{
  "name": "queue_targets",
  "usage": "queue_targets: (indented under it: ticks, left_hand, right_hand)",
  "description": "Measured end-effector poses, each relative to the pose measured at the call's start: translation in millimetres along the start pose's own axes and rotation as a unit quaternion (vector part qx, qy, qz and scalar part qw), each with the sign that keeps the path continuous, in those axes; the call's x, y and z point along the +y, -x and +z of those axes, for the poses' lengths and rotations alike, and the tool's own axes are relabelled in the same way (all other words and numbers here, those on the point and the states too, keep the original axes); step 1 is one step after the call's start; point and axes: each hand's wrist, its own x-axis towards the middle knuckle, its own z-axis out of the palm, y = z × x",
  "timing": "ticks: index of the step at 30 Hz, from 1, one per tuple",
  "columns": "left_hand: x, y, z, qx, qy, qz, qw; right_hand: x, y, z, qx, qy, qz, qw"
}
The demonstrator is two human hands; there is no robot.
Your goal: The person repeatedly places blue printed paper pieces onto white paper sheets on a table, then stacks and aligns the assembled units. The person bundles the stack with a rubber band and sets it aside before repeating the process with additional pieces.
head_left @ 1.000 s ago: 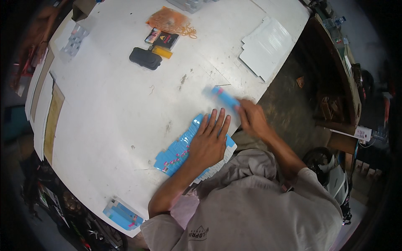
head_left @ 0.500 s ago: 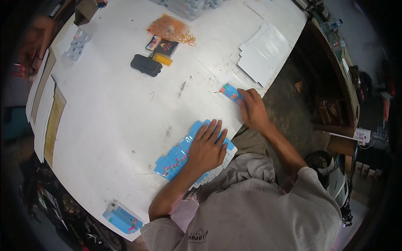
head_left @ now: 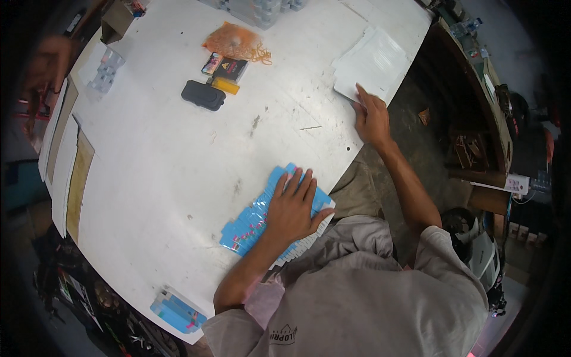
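My left hand (head_left: 291, 205) lies flat, fingers spread, over a fanned row of thin blue card packets (head_left: 247, 229) at the table's near edge. Pink marks show on the packets, and white edges line the side toward me. Farther right, my right hand (head_left: 373, 119) is at the near corner of a stack of thin white pieces (head_left: 372, 62). Its thumb and forefinger bend together at the stack's edge; what lies between them is hidden. A separate small blue bundle (head_left: 177, 312) rests at the table's lower left corner.
On the white table (head_left: 143, 178) lie a dark case (head_left: 203, 95), a yellow lighter (head_left: 225, 85), a small dark box (head_left: 235, 69) and an orange bag (head_left: 229, 40) with rubber bands. Clear plastic pieces (head_left: 256, 12) stand at the far edge. Boards (head_left: 77, 178) lean at left.
My right hand has moved away from me to the white stack; the blue card packet it held no longer shows. My left hand stays on the fanned packets.
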Motion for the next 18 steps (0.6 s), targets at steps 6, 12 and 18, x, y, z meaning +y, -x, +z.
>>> queue_targets:
  ticks: [6, 12, 18]
  left_hand:
    - [-0.5, 5.6, 4.5, 0.025, -0.002, -0.044, 0.999]
    - [2.2, 0.5, -0.9, -0.012, -0.101, 0.044, 0.994]
    - [1.5, -2.2, -9.2, 0.002, -0.015, 0.017, 1.000]
  right_hand:
    - [-92.3, 44.0, -26.7, -0.094, -0.020, -0.061, 0.993]
    - [-119.9, 90.3, -34.0, -0.333, -0.296, 0.055, 0.893]
    - [-33.2, -6.9, -12.9, 0.071, 0.115, -0.068, 0.988]
